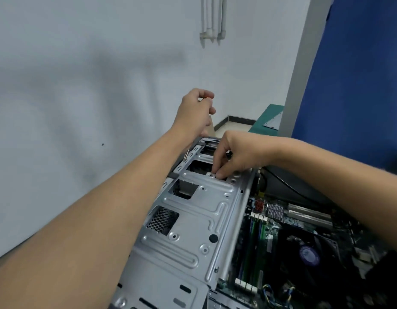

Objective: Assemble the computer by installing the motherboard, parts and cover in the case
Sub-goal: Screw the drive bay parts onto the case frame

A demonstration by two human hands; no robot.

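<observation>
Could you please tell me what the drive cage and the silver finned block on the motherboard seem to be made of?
Drive cage: likely stamped sheet steel, bare matte grey, given its pressed ribs and punched holes. Finned block: probably aluminium, bright silver, judging by its fine fin grid.

Holds the left arm stretched far forward, forearm bare, with the left hand raised and its fingers curled round a small orange thing, barely showing. Reaches in from the right with the bare right arm, wrist arched, right hand hanging lower and nearer than the left, fingertips bunched together and pointing down, anything pinched between them hidden
</observation>
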